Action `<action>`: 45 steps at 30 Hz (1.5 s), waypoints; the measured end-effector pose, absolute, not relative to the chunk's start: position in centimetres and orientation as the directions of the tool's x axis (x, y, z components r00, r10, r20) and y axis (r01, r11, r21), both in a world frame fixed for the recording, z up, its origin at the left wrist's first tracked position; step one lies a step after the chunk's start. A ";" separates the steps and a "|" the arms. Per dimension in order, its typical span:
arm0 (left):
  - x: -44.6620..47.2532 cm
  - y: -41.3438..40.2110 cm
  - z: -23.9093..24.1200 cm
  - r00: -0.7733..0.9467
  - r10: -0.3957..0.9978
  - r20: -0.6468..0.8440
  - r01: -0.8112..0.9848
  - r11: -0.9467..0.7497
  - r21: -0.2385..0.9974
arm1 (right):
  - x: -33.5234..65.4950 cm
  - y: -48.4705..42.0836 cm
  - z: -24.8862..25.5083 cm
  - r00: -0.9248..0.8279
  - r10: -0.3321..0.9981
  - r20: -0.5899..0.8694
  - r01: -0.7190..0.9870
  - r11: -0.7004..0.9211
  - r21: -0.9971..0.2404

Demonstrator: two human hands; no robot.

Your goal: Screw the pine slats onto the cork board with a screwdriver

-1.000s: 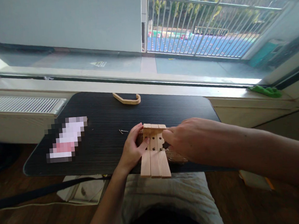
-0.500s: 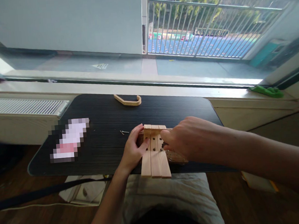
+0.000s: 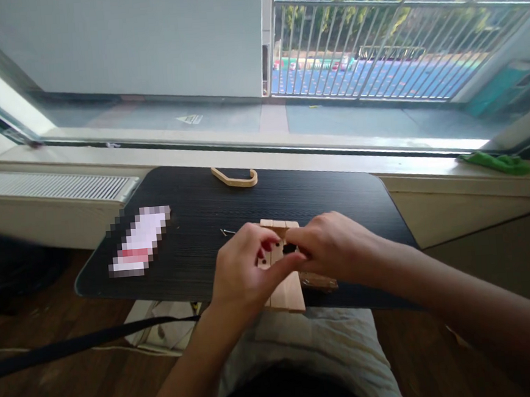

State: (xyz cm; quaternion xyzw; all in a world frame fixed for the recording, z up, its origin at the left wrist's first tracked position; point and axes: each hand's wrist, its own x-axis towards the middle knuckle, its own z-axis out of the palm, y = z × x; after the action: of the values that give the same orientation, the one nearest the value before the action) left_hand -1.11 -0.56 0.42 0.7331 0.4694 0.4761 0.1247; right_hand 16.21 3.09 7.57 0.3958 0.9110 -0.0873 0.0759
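Three pale wooden slats (image 3: 287, 297), joined side by side into a narrow piece with dark round holes, lie at the table's near edge. My left hand (image 3: 243, 267) arches over their left side. Its fingers are curled, and its thumb stretches across to my right hand's fingertips; the slats show in the gap between thumb and forefinger. My right hand (image 3: 330, 242) is closed above the slats' right side, its fingers pinched and hiding whatever is in them. Under the right edge sits a brown wooden item (image 3: 320, 281), partly covered. Small screws (image 3: 227, 232) lie left of the slats.
The dark table (image 3: 191, 198) bears a curved wooden strip (image 3: 236, 180) at its far edge and a pixelated flat item (image 3: 142, 239) at left. Behind it are a radiator (image 3: 53, 187) and the windowsill, with a green cloth (image 3: 496, 163). A dark strap (image 3: 97, 340) crosses at lower left.
My left hand has left the slats' left edge and come up and right over them, its thumb meeting my right hand. My right hand stays above the slats' right side. The view has shifted slightly.
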 end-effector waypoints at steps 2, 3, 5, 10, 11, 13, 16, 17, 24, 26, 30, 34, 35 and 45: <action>-0.4 -0.3 1.8 0.234 0.755 0.613 0.573 -0.616 0.540 | 16.6 2.9 6.1 -0.672 0.731 -0.122 0.739 0.649 -0.181; -0.1 -0.1 2.1 0.263 0.738 0.621 0.575 -0.637 0.513 | 16.9 2.7 5.4 -0.655 0.752 -0.069 0.745 0.628 -0.226; 0.2 0.3 2.4 0.294 0.726 0.622 0.602 -0.646 0.469 | 17.5 2.3 4.0 -0.616 0.788 0.000 0.748 0.584 -0.316; 0.6 0.8 2.8 0.442 0.734 0.516 0.759 -0.613 0.220 | 19.5 1.3 1.2 -0.470 0.881 0.059 0.729 0.425 -0.536; 0.7 0.8 3.0 0.477 0.737 0.478 0.782 -0.605 0.152 | 19.9 1.1 0.7 -0.419 0.906 0.064 0.732 0.379 -0.566; 1.2 0.7 3.7 0.514 0.763 0.392 0.821 -0.570 0.031 | 20.6 1.0 -0.4 -0.313 0.945 0.094 0.743 0.305 -0.596; 2.0 0.5 4.9 0.476 0.838 0.268 0.878 -0.470 -0.091 | 21.1 1.3 -2.1 -0.203 0.957 0.207 0.761 0.287 -0.582; 2.2 0.5 5.2 0.460 0.857 0.231 0.888 -0.446 -0.113 | 21.1 1.4 -2.6 -0.193 0.950 0.245 0.765 0.302 -0.569; 3.1 2.2 6.1 0.557 0.826 0.090 0.824 -0.536 -0.181 | 19.4 2.0 -5.5 -0.113 0.968 0.223 0.834 0.215 -0.508; 3.1 2.7 6.2 0.574 0.816 0.065 0.810 -0.553 -0.196 | 18.8 1.8 -5.9 -0.073 0.975 0.212 0.844 0.173 -0.508; 3.1 3.0 6.5 0.601 0.799 -0.008 0.777 -0.587 -0.227 | 18.2 1.6 -6.2 -0.030 0.981 0.192 0.844 0.128 -0.521; 2.9 3.1 6.5 0.661 0.750 -0.021 0.726 -0.645 -0.239 | 18.3 1.7 -6.1 -0.032 0.985 0.172 0.835 0.121 -0.537; 2.9 3.0 6.4 0.671 0.742 -0.015 0.718 -0.654 -0.237 | 18.4 1.7 -6.1 -0.031 0.985 0.171 0.834 0.119 -0.538; 2.9 3.2 6.7 0.827 0.560 -0.055 0.549 -0.824 -0.139 | 18.5 1.7 -6.5 -0.011 0.978 0.209 0.794 0.136 -0.592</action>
State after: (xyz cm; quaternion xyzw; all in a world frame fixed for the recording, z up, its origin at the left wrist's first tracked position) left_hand 2.90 3.19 6.70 0.9539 0.2908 -0.0466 -0.0586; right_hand 18.54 1.70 -6.46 0.6385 0.6937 -0.1560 -0.2944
